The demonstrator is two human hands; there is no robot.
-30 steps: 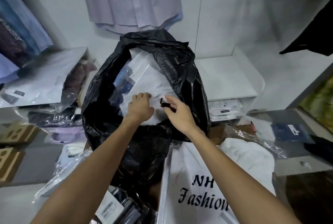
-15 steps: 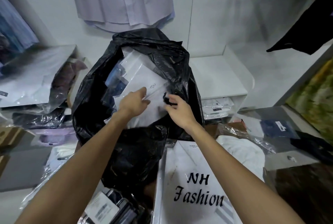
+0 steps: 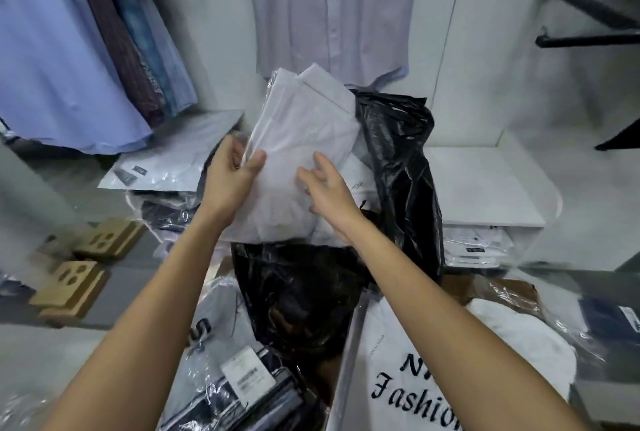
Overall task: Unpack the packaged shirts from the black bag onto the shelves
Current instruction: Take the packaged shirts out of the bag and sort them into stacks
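Note:
A pale lilac packaged shirt (image 3: 304, 139) in clear plastic stands tilted up out of the black bag (image 3: 401, 171), its top well above the bag's rim. My left hand (image 3: 235, 171) pinches the package's left edge between thumb and fingers. My right hand (image 3: 325, 184) lies against the package's front lower right with fingers spread and relaxed. More white packaged shirts (image 3: 356, 181) show inside the bag behind my right hand. The white shelf (image 3: 485, 184) sits to the right of the bag, its top bare.
Packaged shirts (image 3: 474, 247) fill the compartment under the right shelf. A pile of wrapped shirts (image 3: 166, 160) lies at the left. Hanging shirts (image 3: 69, 49) crowd the upper left, one (image 3: 329, 8) hangs behind the bag. A white "Fashion" bag (image 3: 408, 378) and more packages lie near me.
The lilac package has been pulled up out of the bag by my left hand. My right hand has let go of the bag's rim and moved onto the package front.

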